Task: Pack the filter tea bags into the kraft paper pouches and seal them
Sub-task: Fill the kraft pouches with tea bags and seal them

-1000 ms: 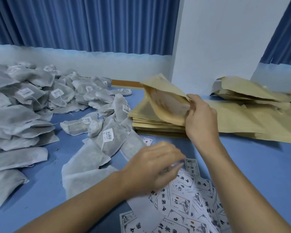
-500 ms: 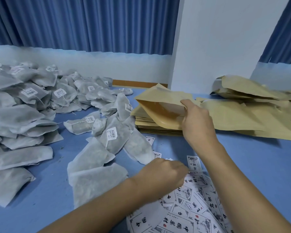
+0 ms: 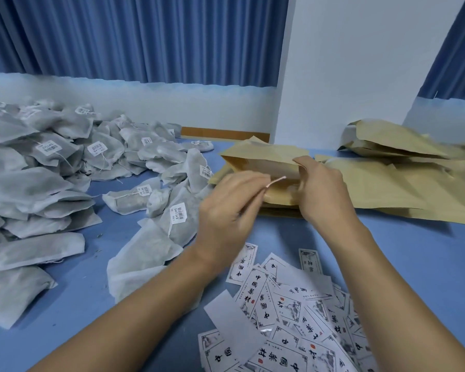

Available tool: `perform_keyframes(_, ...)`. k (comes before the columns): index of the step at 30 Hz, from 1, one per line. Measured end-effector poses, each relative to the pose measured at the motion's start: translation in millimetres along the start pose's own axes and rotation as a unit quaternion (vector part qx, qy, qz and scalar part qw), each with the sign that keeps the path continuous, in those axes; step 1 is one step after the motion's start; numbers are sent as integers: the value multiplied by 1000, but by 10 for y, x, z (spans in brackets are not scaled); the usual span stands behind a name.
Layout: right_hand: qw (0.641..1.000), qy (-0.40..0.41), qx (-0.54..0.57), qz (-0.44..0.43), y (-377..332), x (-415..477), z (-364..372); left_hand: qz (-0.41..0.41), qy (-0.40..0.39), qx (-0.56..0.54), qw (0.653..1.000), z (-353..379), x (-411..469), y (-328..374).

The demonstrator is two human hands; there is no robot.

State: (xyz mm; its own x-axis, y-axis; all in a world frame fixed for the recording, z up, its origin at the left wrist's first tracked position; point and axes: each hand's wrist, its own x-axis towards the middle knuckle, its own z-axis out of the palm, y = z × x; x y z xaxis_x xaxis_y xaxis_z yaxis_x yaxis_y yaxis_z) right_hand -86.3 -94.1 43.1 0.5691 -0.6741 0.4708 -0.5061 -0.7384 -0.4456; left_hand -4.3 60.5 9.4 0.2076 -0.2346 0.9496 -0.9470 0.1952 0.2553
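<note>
Gripping the tan kraft paper pouch (image 3: pixel 263 163), long axis running left-right, your right hand (image 3: pixel 324 189) clamped its right end; your left hand (image 3: pixel 227 210) pinched a thin pinkish strip (image 3: pixel 275 181).

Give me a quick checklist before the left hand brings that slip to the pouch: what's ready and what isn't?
1. Pouch held: ok. The right hand pinches the kraft pouch at its edge, lifted above the flat pouch stack.
2. Slip in hand: ok. The left hand holds a thin slip, seen edge-on.
3. Pouch mouth open: cannot tell; the opening is not clearly visible.
4. Tea bag inside the pouch: cannot tell; its contents are hidden.
5. Tea bags within reach: ok. Loose tea bags lie just left of the left hand.
6. Labels at hand: ok. Printed labels are scattered near the forearms.
</note>
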Motion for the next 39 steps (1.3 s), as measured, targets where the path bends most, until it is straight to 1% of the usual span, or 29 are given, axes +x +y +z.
perform_keyframes(1,1000,1,4,0,5,5,-4,63,-9,48,997,16,56,-42)
perform_keyframes(2,1000,3,9,-2,5,10,-7,108,-52,103,987,46,107,-60)
perform_keyframes(3,1000,2,11,-6,5,12,-9,116,-136,157,971,91,151,-64)
perform_keyframes(4,1000,0,10,-11,4,13,-9,69,-254,213,941,152,189,-72)
perform_keyframes(5,1000,-2,7,-13,1,9,-9,-12,-355,266,896,246,220,-87)
perform_keyframes(6,1000,-4,5,-14,-3,5,-11,-90,-423,303,849,345,260,-107)
perform_keyframes(7,1000,-6,5,-15,-8,-1,-9,-148,-472,320,808,445,320,-152)
perform_keyframes(8,1000,-13,4,-17,-13,-8,-6,-186,-502,317,783,546,374,-222)
perform_keyframes(9,1000,-23,3,-19,-22,-14,-1,-206,-524,302,769,651,434,-307)
perform_keyframes(10,999,-33,1,-20,-30,-18,5,-212,-535,283,767,747,492,-412)
perform_keyframes(13,999,-41,-3,-13,-43,-19,24,-262,-520,230,780,905,659,-617)
perform_keyframes(15,999,-45,-13,-12,-44,-23,27,-266,-483,209,808,914,638,-582)
perform_keyframes(18,998,-52,-16,-18,-17,-16,12,-195,-370,179,891,727,385,-316)
perform_keyframes(20,997,-72,-38,-11,-19,-1,33,-100,-252,187,944,452,115,-141)
perform_keyframes(21,995,-81,-56,-1,-18,14,42,-52,-180,201,962,310,-16,-90)
perform_keyframes(22,994,-87,-71,8,-29,25,58,-32,-126,232,964,162,-128,-71)
perform_keyframes(23,993,-90,-81,15,-47,31,76,-52,-114,278,952,21,-228,-65)
perform_keyframes(24,992,-91,-87,16,-66,39,92,-122,-147,325,926,-94,-292,-61)
perform_keyframes(26,991,-89,-95,13,-100,50,122,-276,-246,383,847,-252,-394,-129)
perform_keyframes(27,991,-89,-98,11,-117,54,132,-331,-275,381,819,-311,-422,-187)
perform_keyframes(28,991,-91,-101,9,-132,53,138,-363,-288,368,806,-353,-437,-248)
perform_keyframes(29,990,-94,-103,7,-146,48,142,-372,-284,348,812,-393,-434,-293)
perform_keyframes(30,990,-95,-104,4,-158,44,143,-368,-264,312,835,-419,-429,-326)
perform_keyframes(33,989,-92,-112,-4,-175,23,140,-348,-132,156,915,-422,-384,-269)
perform_keyframes(34,989,-92,-114,-7,-177,16,140,-307,-82,121,940,-395,-341,-214)
perform_keyframes(35,989,-91,-114,-11,-175,11,141,-244,-45,108,963,-355,-290,-162)
perform_keyframes(36,989,-89,-114,-17,-178,9,140,-177,-27,106,978,-295,-246,-122)
perform_keyframes(37,990,-88,-109,-24,-181,8,140,-128,-32,108,985,-221,-205,-96)
perform_keyframes(39,991,-93,-87,-32,-180,22,133,-97,-105,116,983,-60,-92,-47)
